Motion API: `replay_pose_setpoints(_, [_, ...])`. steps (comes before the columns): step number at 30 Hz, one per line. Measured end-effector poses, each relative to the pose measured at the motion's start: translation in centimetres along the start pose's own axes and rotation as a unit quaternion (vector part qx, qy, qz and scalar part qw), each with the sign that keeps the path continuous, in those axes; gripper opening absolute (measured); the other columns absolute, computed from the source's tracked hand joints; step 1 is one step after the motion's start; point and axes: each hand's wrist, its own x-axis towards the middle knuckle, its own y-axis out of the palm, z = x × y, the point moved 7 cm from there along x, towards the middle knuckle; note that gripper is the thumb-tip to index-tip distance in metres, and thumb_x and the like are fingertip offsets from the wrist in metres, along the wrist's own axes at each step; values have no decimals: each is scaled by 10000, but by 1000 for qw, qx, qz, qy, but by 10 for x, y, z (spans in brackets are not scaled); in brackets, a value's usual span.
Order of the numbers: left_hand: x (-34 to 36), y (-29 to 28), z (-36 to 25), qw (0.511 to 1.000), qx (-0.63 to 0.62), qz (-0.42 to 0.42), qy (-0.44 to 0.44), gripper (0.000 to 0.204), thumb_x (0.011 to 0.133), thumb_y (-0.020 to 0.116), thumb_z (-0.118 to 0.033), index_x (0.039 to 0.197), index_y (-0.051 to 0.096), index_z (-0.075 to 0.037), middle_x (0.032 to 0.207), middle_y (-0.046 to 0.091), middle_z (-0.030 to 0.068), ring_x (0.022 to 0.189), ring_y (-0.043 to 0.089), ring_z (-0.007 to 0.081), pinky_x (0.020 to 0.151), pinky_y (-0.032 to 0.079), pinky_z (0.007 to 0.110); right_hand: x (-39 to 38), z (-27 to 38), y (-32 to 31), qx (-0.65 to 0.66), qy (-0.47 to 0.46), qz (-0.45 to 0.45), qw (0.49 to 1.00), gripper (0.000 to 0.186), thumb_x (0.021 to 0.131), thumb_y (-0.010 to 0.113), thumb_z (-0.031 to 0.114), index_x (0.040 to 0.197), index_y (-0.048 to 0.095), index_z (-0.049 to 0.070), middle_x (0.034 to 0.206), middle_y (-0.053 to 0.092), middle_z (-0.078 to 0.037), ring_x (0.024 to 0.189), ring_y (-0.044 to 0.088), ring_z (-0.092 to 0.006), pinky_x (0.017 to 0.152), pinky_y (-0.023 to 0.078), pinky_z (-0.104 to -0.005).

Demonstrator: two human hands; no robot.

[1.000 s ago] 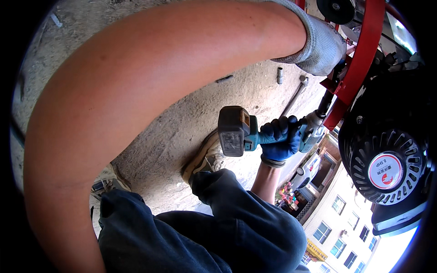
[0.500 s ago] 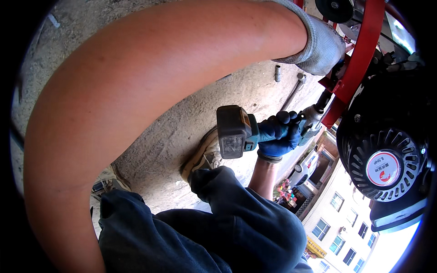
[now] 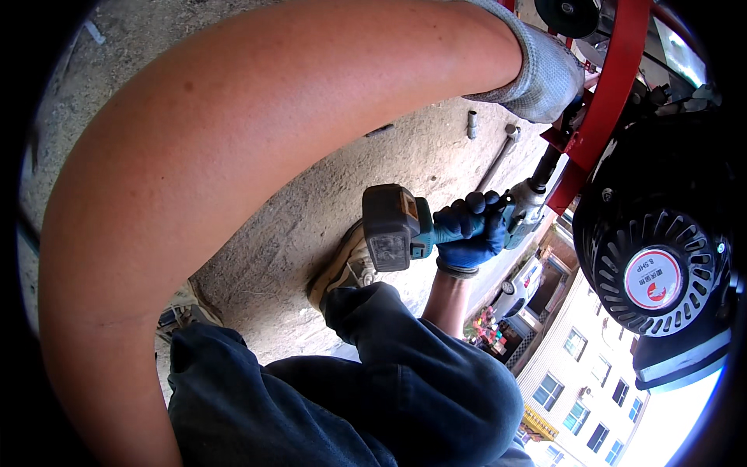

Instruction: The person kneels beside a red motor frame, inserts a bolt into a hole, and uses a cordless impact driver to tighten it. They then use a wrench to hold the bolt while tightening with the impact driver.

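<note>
My right hand, in a blue glove with dark fingertips, is closed round the handle of a teal cordless impact wrench. The black battery pack is on the near left end of the tool. A long dark socket on its nose points up at the red metal frame and meets its underside bracket. My left hand, in a grey knit glove, reaches across to the same frame, just above the socket. Its fingers are hidden behind the glove's back and the frame, so their grip does not show.
To the right of the frame sits a black engine with a slotted round cover. On the dusty concrete lie a loose socket and a long-handled wrench. A black wheel is at the top. My shoe and bent knees are below.
The impact wrench and my right hand have shifted slightly left, and more of the socket's length shows below the frame. My left hand stays at the frame.
</note>
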Motion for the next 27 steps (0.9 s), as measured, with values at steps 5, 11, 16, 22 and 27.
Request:
replay_pose_setpoints(5, [2, 1, -2, 1000, 7, 3, 0, 233, 864, 563, -122, 1041, 659, -6, 967, 679, 174, 861, 668, 277, 776, 543, 363, 2, -4, 2, 28, 4, -7, 1000, 308, 951, 516, 259, 1217, 587, 119, 1038, 589, -33, 622, 433, -92, 655, 388, -300])
replay_pose_setpoints(11, [3, 1, -2, 1000, 12, 3, -1, 235, 875, 559, -126, 1059, 655, -16, 973, 680, 167, 866, 669, 269, 781, 546, 359, 3, -2, 1, -4, -17, -11, 1000, 266, 957, 513, 266, 1164, 599, 122, 999, 584, -29, 616, 421, -100, 656, 373, -306])
replay_pose_setpoints(16, [3, 1, 0, 1000, 17, 4, -3, 238, 884, 555, -130, 1073, 652, -24, 979, 681, 162, 870, 671, 263, 785, 548, 355, 4, -5, 2, 14, -8, -9, 1000, 235, 957, 516, 268, 1118, 605, 122, 950, 569, -24, 611, 410, -103, 650, 361, -305])
replay_pose_setpoints(22, [3, 0, -2, 1000, 24, 4, -1, 241, 894, 550, -134, 1090, 648, -34, 985, 682, 155, 875, 672, 255, 789, 550, 350, 5, -2, 1, 3, -12, -7, 1000, 244, 957, 515, 261, 1134, 607, 120, 946, 571, -26, 608, 405, -100, 647, 356, -303])
replay_pose_setpoints(27, [4, -1, -2, 1000, 28, 3, 0, 244, 903, 546, -138, 1105, 645, -42, 991, 683, 149, 880, 674, 249, 793, 552, 346, 5, -2, 2, 0, -12, -3, 1000, 262, 954, 519, 252, 1158, 605, 113, 926, 559, -22, 610, 405, -100, 650, 355, -304])
